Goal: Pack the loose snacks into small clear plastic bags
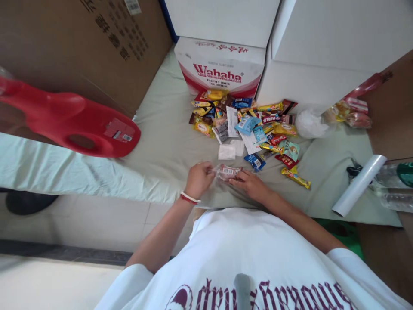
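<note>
A small reddish snack packet [228,172] with a white barcode label and a clear plastic wrapper is between my two hands, low over the green cloth [164,146]. My left hand [199,177] pinches the clear plastic at its left end. The fingers of my right hand [251,184] are closed on its right end. Just beyond lies a spread heap of wrapped snacks [247,125] in yellow, blue and red. White paper squares [227,151] rest at the near side of that heap, close to the packet.
A white and red Wahaha carton [222,69] stands behind the heap. On the left lies a red jug [80,120] beside a large brown box [80,47]. To the right are a crumpled white plastic bag [311,124], a white roll [359,186] and clear bottles [393,175].
</note>
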`<state>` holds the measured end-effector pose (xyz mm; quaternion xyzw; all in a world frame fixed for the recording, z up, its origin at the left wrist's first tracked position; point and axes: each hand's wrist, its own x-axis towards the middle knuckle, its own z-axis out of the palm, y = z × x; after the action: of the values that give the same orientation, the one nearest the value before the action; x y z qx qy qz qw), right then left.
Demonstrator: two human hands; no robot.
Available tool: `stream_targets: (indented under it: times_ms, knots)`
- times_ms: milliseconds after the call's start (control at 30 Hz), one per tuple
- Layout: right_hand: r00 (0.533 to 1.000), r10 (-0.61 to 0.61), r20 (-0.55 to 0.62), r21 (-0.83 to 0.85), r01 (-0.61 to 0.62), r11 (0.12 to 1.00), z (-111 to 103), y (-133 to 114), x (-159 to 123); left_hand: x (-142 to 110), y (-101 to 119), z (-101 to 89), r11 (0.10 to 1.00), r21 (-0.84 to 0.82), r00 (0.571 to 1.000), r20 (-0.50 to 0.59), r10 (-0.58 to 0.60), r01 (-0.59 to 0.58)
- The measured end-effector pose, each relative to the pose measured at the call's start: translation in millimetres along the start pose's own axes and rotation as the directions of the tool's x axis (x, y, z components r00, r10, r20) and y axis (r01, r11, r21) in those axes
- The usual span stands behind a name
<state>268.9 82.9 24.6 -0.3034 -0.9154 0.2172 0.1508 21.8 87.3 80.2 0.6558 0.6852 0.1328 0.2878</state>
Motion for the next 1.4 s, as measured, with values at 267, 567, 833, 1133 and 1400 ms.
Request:
stream_targets:
  times_ms: [267,567,833,1133,1400]
  knots:
    - [0.982,0.158,-0.104,0.092,-0.149,0.985,-26,3,-24,-33,51,67.2,0.938,0.218,0.961,0.004,0.276,-0.27]
    - [0.859,0.499,-0.115,-0.22,-0.512,0.83,-63,-16,-45,-46,38,71.2,0.797,0.437,0.905,0.114,0.41,-0.417]
    - [0.934,0.355,-0.026,0.058,-0.354,0.934,-25,-30,48,-33,27,59.0,0.894,0.145,0.905,0.037,0.424,-0.424]
    - [0.924,0.335,-0.183,0.305,-0.271,0.913,-9,-44,32,-31,6,69.6,0.961,-0.234,0.96,-0.27,0.08,-0.146]
    - [0.588,0.803,-0.098,0.88,-0.327,0.346,-12,-49,-31,-56,50,71.1,0.601,-0.735,0.829,0.098,0.55,-0.312]
